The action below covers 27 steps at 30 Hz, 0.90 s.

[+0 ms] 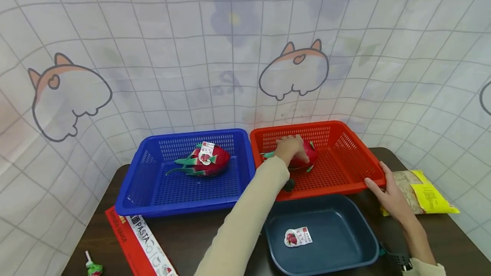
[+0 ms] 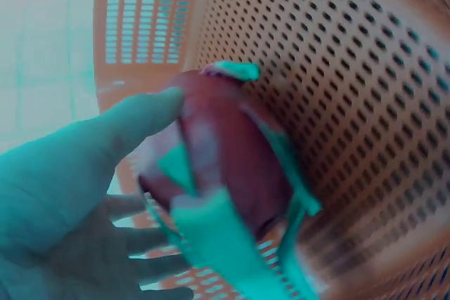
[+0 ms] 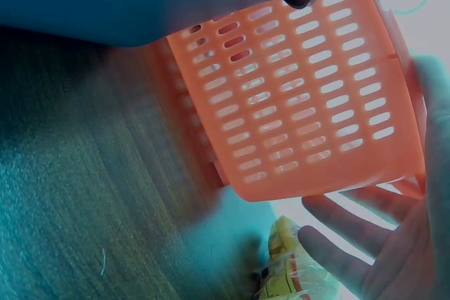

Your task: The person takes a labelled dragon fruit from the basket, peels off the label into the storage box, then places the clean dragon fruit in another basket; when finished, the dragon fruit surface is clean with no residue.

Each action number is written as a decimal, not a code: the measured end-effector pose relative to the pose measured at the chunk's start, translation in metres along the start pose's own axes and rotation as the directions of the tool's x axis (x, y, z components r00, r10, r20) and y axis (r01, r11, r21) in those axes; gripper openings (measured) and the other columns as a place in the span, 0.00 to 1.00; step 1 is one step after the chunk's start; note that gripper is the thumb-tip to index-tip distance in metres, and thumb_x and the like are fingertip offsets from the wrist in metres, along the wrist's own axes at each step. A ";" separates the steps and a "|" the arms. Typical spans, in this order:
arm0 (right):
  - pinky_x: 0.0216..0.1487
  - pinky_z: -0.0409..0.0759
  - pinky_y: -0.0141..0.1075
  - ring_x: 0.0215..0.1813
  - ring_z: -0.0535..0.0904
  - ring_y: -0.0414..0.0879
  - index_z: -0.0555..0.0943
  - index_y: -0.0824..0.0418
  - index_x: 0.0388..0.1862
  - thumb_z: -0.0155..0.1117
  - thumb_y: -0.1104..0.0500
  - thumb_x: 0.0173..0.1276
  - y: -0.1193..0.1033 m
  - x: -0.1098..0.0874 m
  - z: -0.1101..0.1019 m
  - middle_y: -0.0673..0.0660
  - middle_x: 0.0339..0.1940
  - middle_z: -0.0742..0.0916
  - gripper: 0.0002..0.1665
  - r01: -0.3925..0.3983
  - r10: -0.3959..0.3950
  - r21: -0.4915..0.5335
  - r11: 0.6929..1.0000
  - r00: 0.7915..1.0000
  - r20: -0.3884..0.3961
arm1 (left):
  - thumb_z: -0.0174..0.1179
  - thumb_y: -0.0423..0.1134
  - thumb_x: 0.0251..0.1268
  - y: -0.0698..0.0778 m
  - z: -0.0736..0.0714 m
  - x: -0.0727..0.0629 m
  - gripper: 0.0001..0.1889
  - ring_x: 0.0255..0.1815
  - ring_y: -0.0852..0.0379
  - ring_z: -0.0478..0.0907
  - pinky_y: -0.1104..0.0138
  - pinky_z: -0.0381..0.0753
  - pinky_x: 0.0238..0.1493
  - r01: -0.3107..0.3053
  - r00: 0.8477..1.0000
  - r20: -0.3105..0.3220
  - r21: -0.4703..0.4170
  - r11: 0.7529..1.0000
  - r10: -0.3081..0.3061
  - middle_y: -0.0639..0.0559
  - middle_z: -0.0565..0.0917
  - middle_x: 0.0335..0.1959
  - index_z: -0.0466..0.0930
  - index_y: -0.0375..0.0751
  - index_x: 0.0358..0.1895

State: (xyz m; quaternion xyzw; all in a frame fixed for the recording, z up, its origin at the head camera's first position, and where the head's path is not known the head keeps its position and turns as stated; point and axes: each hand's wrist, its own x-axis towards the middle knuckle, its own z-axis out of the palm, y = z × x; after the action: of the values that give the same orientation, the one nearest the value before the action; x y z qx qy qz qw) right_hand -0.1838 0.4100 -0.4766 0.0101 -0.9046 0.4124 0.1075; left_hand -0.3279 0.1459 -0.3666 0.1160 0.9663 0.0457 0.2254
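Note:
In the head view my left hand reaches into the red basket and holds a dragon fruit. In the left wrist view the thumb lies on the dragon fruit, with the other fingers extended along its far side, partly hidden by the fruit and its green leaves. My right hand grips the red basket's front right corner; in the right wrist view its fingers spread by the outer wall. A second dragon fruit, bearing a paper tag, lies in the blue basket.
A dark blue tray with a loose paper tag stands in front of the red basket. Right of it lies a yellow bag. A red pasta box and a lollipop lie at front left. A patterned curtain hangs behind.

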 end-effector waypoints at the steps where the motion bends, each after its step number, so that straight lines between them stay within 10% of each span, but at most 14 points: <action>1: 0.42 0.65 0.10 0.54 0.61 0.29 0.36 0.59 0.80 0.52 0.51 0.75 -0.001 0.001 0.000 0.75 0.72 0.60 0.47 -0.007 0.007 -0.005 1.000 1.000 0.002 | 0.56 0.63 0.63 0.001 -0.004 -0.003 0.49 0.81 0.52 0.44 0.58 0.48 0.80 -0.002 1.000 0.025 0.044 0.999 0.001 0.55 0.46 0.81 0.36 0.56 0.79; 9: 0.40 0.63 0.11 0.61 0.61 0.65 0.33 0.58 0.80 0.51 0.48 0.75 -0.004 0.001 0.000 0.76 0.72 0.58 0.49 -0.032 0.032 -0.005 0.999 0.999 0.008 | 0.53 0.63 0.65 0.002 -0.020 -0.015 0.50 0.82 0.55 0.43 0.59 0.48 0.80 -0.091 0.992 0.095 0.153 0.984 0.077 0.57 0.42 0.81 0.30 0.56 0.79; 18: 0.40 0.66 0.11 0.51 0.58 0.25 0.35 0.54 0.80 0.53 0.50 0.74 -0.003 0.001 -0.003 0.76 0.71 0.59 0.48 0.003 -0.003 -0.004 1.000 1.000 -0.008 | 0.57 0.62 0.64 -0.010 -0.012 -0.030 0.50 0.82 0.55 0.42 0.58 0.45 0.80 -0.257 0.966 0.053 0.141 0.956 0.252 0.57 0.44 0.81 0.31 0.57 0.78; 22: 0.40 0.65 0.12 0.54 0.59 0.31 0.39 0.57 0.80 0.57 0.52 0.71 -0.005 0.002 -0.003 0.75 0.71 0.61 0.50 0.040 -0.042 -0.043 0.998 0.998 -0.048 | 0.57 0.62 0.64 -0.026 -0.003 -0.036 0.49 0.81 0.53 0.47 0.56 0.47 0.80 -0.369 0.926 -0.022 0.154 0.916 0.377 0.55 0.49 0.80 0.35 0.54 0.79; 27: 0.57 0.72 0.59 0.68 0.56 0.67 0.46 0.62 0.79 0.61 0.52 0.67 -0.017 0.002 -0.010 0.76 0.74 0.59 0.50 0.092 -0.106 -0.125 0.988 0.988 -0.110 | 0.52 0.66 0.65 -0.047 0.007 -0.044 0.45 0.79 0.50 0.52 0.53 0.49 0.79 -0.462 0.867 -0.107 0.194 0.865 0.487 0.53 0.55 0.78 0.43 0.52 0.78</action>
State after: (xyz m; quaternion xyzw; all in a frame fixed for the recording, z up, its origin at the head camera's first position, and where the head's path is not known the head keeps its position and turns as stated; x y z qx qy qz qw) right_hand -0.1823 0.4065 -0.4574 0.0244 -0.9182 0.3517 0.1807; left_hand -0.2960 0.0902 -0.3607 0.3648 0.9225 0.0298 0.1227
